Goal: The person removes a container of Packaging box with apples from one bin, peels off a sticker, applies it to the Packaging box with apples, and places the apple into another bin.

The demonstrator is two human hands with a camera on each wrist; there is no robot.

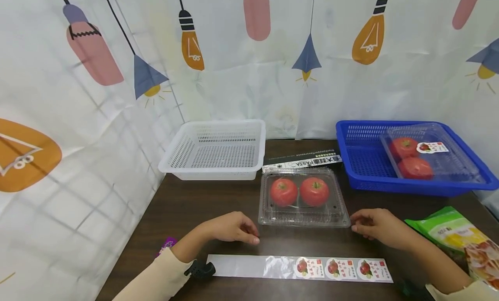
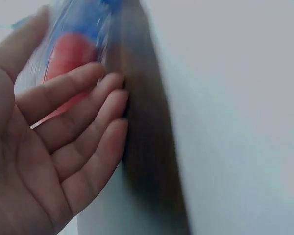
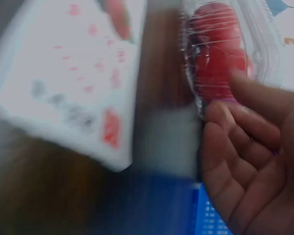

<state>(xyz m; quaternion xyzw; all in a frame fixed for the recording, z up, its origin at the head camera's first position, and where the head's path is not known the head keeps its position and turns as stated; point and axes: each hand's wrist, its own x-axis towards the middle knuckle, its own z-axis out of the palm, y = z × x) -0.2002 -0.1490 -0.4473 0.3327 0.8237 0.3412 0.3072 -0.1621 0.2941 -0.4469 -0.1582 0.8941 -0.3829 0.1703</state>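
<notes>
In the head view a clear plastic clamshell box with two red apples inside lies closed on the dark table. My left hand hovers in front of the box's left corner, fingers loosely bent around nothing. My right hand has its fingertips at the box's front right corner; whether they touch it I cannot tell. Nearer to me lies a white backing strip bearing three fruit stickers at its right end. The left wrist view shows the left palm with nothing in it.
A white basket stands at the back left. The blue basket at the back right holds another apple box with a sticker on its lid. A dark pasta box lies between them. A green food bag is at the right.
</notes>
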